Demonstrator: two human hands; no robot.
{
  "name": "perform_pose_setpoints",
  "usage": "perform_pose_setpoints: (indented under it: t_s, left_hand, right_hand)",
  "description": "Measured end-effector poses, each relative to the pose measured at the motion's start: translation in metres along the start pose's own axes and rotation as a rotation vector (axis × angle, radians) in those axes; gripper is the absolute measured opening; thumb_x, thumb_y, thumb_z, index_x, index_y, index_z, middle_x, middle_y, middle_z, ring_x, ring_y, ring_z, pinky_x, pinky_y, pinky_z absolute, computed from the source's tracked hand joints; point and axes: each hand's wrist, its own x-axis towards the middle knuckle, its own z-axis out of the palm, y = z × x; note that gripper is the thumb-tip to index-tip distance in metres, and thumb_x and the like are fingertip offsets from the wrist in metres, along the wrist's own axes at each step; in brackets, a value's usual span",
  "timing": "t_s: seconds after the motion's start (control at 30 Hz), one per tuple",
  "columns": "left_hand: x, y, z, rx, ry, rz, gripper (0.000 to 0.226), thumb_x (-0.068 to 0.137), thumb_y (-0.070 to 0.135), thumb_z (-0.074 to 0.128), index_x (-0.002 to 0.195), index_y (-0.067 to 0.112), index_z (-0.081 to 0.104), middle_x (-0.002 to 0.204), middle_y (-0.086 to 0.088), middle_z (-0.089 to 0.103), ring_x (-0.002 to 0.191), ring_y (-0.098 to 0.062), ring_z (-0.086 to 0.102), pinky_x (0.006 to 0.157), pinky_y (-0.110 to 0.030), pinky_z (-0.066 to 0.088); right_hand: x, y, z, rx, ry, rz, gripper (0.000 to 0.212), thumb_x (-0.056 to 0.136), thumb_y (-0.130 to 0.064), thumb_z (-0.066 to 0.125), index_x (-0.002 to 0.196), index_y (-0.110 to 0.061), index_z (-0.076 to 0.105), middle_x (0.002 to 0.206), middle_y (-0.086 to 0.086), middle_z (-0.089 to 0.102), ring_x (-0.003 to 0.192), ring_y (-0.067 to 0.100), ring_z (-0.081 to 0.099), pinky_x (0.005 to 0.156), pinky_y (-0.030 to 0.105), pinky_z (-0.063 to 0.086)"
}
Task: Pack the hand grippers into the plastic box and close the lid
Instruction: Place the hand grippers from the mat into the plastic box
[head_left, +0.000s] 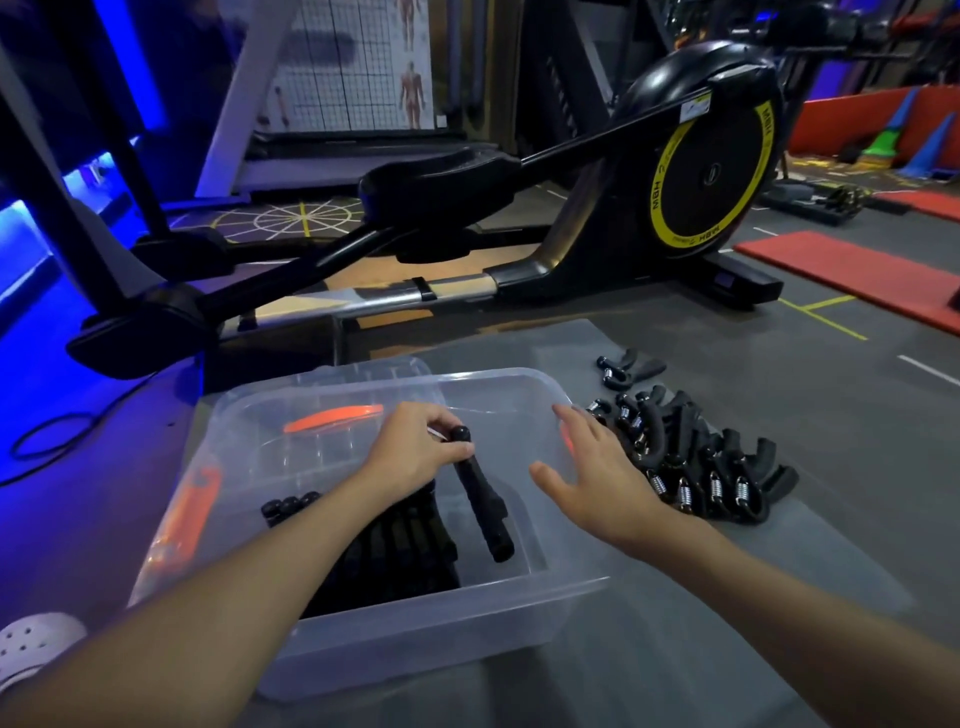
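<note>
Open-topped plastic box (441, 639)
Its right half lies bare; packed hand grippers (410, 545) fill its left half.

Box (415, 639) sitting at the mat's (727, 597) left edge, lid (374, 370) lying just behind it. Packed grippers (410, 540) lying in the box's near-left part; one gripper (483, 509) tilting at its middle, in the left hand (415, 449). Pile (701, 467) lying right of the box; trainer (675, 182) standing behind the mat.
</note>
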Motion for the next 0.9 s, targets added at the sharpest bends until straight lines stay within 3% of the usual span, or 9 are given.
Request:
perform_pose_setpoints:
  t_s: [0.23,0.37,0.5,0.67,0.9]
  left_hand:
    - [0.016,-0.030,0.017,0.117,-0.075,-0.020,0.019,0.068,0.018,0.086,0.067,0.026,0.068,0.069,0.004,0.070,0.068,-0.014,0.067,0.070,-0.036,0.056]
    - [0.019,-0.046,0.020,0.181,-0.091,-0.053,0.014,0.070,0.015,0.085,0.073,0.017,0.071,0.072,-0.001,0.071,0.071,-0.018,0.068,0.067,-0.032,0.054]
    - [0.018,-0.058,0.021,0.287,-0.128,-0.069,0.012,0.071,0.016,0.083,0.071,0.020,0.071,0.069,0.006,0.067,0.067,-0.010,0.062,0.058,-0.019,0.042]
    - [0.017,-0.073,0.021,0.361,-0.196,-0.122,0.011,0.075,0.020,0.078,0.079,0.024,0.069,0.081,0.004,0.068,0.079,-0.015,0.064,0.075,-0.033,0.054]
    - [0.015,-0.077,0.022,0.381,-0.191,-0.137,0.010,0.077,0.026,0.076,0.078,0.027,0.065,0.081,0.004,0.068,0.078,-0.015,0.065,0.077,-0.039,0.056]
  right_hand:
    - [0.001,0.001,0.001,-0.097,-0.015,-0.032,0.077,0.092,-0.051,0.050,0.154,-0.027,0.010,0.163,-0.005,0.007,0.150,0.015,0.004,0.116,0.039,0.022]
    - [0.002,0.002,0.001,-0.105,-0.017,-0.023,0.074,0.093,-0.050,0.048,0.154,-0.027,0.011,0.164,-0.005,0.005,0.150,0.015,0.004,0.117,0.039,0.021]
    - [0.003,0.002,0.002,-0.113,-0.007,-0.025,0.071,0.094,-0.049,0.047,0.153,-0.026,0.014,0.163,-0.004,0.007,0.150,0.014,0.005,0.117,0.038,0.022]
    - [0.001,0.001,0.001,-0.093,-0.009,-0.027,0.071,0.094,-0.048,0.048,0.153,-0.026,0.015,0.163,-0.005,0.007,0.150,0.014,0.005,0.118,0.038,0.023]
    - [0.001,0.001,0.000,-0.088,-0.002,-0.028,0.070,0.093,-0.047,0.049,0.152,-0.026,0.017,0.163,-0.006,0.008,0.149,0.013,0.006,0.117,0.039,0.025]
